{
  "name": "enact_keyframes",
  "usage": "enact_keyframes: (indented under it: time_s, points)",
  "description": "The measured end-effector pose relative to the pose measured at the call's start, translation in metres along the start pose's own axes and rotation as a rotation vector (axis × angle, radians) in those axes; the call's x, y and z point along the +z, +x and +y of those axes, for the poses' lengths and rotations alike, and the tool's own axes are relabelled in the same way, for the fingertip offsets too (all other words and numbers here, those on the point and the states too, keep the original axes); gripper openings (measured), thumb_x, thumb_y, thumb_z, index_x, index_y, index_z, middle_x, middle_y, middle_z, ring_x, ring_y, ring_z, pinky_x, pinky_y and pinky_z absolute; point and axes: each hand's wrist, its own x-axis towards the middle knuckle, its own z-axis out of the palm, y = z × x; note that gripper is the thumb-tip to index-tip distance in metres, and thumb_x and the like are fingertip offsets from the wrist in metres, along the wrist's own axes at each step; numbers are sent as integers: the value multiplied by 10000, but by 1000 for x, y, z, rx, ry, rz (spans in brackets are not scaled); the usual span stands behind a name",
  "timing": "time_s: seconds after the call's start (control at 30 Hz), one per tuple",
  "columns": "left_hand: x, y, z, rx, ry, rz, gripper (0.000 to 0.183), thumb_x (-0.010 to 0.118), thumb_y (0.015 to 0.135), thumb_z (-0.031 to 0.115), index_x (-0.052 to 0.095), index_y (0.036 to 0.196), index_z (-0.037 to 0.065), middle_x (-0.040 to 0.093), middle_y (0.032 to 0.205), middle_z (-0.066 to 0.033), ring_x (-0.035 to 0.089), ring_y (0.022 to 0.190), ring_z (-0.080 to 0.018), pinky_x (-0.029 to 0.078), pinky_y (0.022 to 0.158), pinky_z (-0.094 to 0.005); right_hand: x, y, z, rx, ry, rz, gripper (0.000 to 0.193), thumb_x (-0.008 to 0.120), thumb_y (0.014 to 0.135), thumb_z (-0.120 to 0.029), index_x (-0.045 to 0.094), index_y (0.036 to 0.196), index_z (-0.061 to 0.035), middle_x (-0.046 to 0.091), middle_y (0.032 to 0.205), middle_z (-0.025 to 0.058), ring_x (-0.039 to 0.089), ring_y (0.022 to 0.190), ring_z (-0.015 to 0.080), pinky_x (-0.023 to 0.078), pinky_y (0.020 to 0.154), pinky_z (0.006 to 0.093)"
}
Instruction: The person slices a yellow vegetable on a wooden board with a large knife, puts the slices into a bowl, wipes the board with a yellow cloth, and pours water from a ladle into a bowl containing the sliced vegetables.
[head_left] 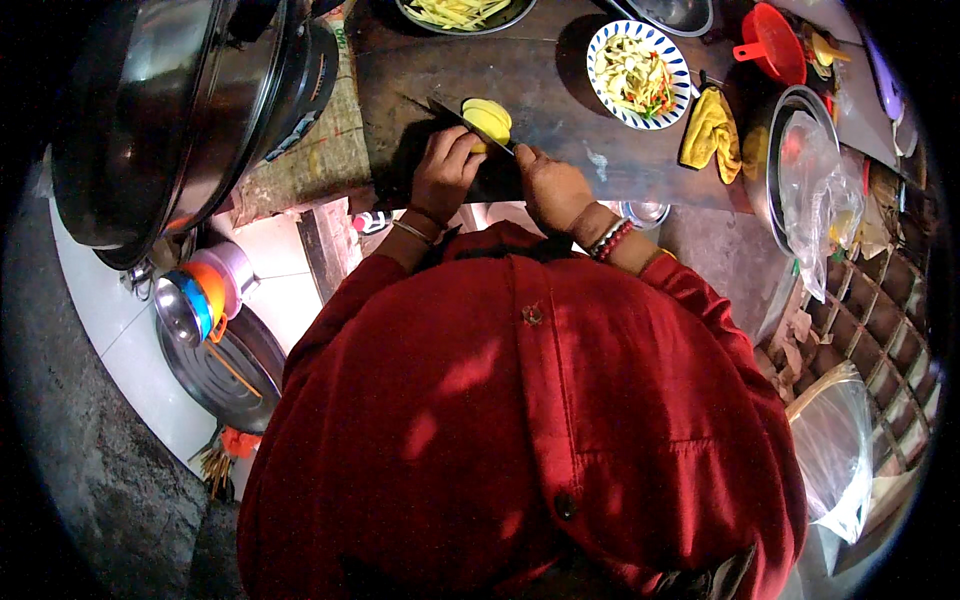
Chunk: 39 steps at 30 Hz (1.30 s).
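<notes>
The right hand (555,188), with red and pale beads at its wrist, is clenched round the handle of a dark metal-bladed knife (492,136); the handle itself is hidden. The left hand (447,170), with a silver-coloured bangle at its wrist, grasps a pale yellow vegetable piece (478,149), mostly covered by its curled fingers. Just beyond the blade lie overlapping oval yellow slices (487,117), on a dark brown wooden table (400,65).

Near and above the slices is a round metal bowl (480,31) of yellow strips. To their right stands a white dish with blue rim marks (600,85), holding pale, green and red shreds; farther right lie a crumpled yellow cloth (712,135) and a red plastic vessel with a handle (775,45). Well left of the slices stands a large, dark, glossy pot (150,120).
</notes>
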Motion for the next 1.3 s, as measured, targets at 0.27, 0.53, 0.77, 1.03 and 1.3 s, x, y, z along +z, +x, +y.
enact_keyframes:
  time_s: [0.27,0.53,0.77,1.03,1.3]
  points:
    - [1,-7,-4,-59,-49,11,307,746,776,78,630,1054,22,592,1108,-120,584,1021,-324,501,888,-388,-7,-6,7,-83,135,102,233,578,849,-63,445,1037,-22,620,929,274,618,807,474,501,662,541]
    - [1,-8,-6,-55,-61,-8,299,737,776,57,630,1051,12,592,1118,-133,585,1026,-332,501,896,-391,-27,-16,-4,-64,99,49,280,588,822,-48,450,1064,-19,626,911,266,631,793,468,518,662,529]
    - [-1,-6,-6,-53,-47,-19,291,744,776,63,629,1038,9,595,1104,-132,589,1016,-323,503,891,-387,-23,-9,-4,-13,57,-41,301,574,819,-48,464,1098,-21,643,956,265,648,849,455,532,707,521]
    - [0,-6,-4,-47,-24,-13,271,738,782,72,634,1026,13,597,1090,-125,587,1014,-317,496,895,-381,12,8,13,-41,95,25,233,538,862,-63,459,1078,-31,643,949,267,629,811,471,511,684,528]
    - [1,-6,-4,-46,-19,-15,273,735,788,74,638,1035,9,599,1105,-125,588,1020,-310,503,892,-374,-13,-8,4,-68,139,125,203,593,870,-69,462,1020,-31,626,896,256,622,781,464,502,633,525]
